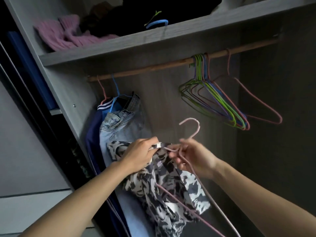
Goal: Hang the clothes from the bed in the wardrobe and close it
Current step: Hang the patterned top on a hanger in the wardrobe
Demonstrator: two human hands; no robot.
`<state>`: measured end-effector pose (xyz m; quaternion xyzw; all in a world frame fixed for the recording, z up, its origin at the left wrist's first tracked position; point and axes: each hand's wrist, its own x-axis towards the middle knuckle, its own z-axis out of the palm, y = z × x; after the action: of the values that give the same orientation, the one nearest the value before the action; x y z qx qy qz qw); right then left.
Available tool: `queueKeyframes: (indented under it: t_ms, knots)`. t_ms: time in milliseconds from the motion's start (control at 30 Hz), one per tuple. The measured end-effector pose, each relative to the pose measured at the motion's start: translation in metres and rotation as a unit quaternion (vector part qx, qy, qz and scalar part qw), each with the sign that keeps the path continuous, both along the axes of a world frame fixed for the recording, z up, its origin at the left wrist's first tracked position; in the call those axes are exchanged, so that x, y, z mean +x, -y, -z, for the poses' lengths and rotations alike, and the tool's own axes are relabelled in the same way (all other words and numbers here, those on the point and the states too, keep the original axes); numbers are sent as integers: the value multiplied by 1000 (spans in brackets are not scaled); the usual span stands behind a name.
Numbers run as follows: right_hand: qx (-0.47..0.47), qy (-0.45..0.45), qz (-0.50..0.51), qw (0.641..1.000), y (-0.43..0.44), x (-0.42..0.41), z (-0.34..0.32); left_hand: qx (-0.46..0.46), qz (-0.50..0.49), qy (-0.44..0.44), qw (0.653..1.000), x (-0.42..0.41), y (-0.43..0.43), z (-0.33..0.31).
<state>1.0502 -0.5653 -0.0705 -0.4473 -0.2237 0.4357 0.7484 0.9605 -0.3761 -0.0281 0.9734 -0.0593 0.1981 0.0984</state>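
Two bare forearms, no sleeves, left hand [138, 153] and right hand [195, 159] both ungloved.

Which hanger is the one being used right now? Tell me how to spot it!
Find the wooden rail under the grey shelf. Look below its middle, where two hands meet: the right hand grips a pale pink hanger against a black-and-white patterned top. Unlike the bunch of empty hangers on the rail, its hook points up in the air, hooked on nothing.

Matt wood-grain wardrobe [106, 53], cloth garment [153, 189]
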Motion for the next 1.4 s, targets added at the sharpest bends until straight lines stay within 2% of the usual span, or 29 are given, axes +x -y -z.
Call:
queueKeyframes:
  t_ms: [33,100,167,200,233,300,333,367,433,467,600,700,767,867,967,1067,1167,1200,1300,1400]
  knots:
    - [24,-52,-32,998,3,3,1,14,-2,8,1000,-2,0,-3]
    - [24,-82,-57,995,4,8,6,36,2,21,999,-6,-1,-9]
    - [-31,-7,-15,999,-2,7,17,42,16,37,998,-6,-1,-17]
    - [-77,85,29,993,-7,7,24,51,23,44,997,-6,-1,-21]
    - [-121,206,71,968,-11,6,32,67,31,50,996,-6,0,-24]
    - [-194,433,110,873,-20,3,49,107,48,65,991,-8,2,-27]
    - [-227,503,125,824,-25,3,56,124,58,74,988,-8,3,-27]
    - [-259,531,138,795,-29,3,60,139,64,84,985,-9,3,-28]
    - [-307,540,147,770,-32,5,69,169,67,95,979,-11,-1,-30]
    - [-312,528,157,774,-33,9,75,184,63,92,977,-12,-5,-31]
    - [-250,369,190,875,-10,26,79,221,2,87,971,-21,-38,-27]
    - [-200,321,145,914,20,32,73,214,-52,99,970,-27,-57,-19]
    - [-184,315,150,919,28,31,69,202,-71,101,972,-27,-59,-14]
    - [-186,366,263,873,25,27,66,185,-89,121,971,-22,-45,-13]
    - [-211,432,324,815,20,24,69,154,-80,115,978,-16,-17,-19]
    - [-221,481,332,781,8,16,64,104,-62,78,990,-6,11,-18]
    - [-202,492,318,785,-1,16,58,81,-57,76,992,0,21,-12]
    - [-213,498,326,775,3,22,58,62,-65,70,993,1,19,-10]
    - [-270,545,350,712,34,45,63,1,-125,82,989,0,-1,-17]
    - [-274,616,328,662,51,47,68,-4,-167,112,980,-4,-18,-20]
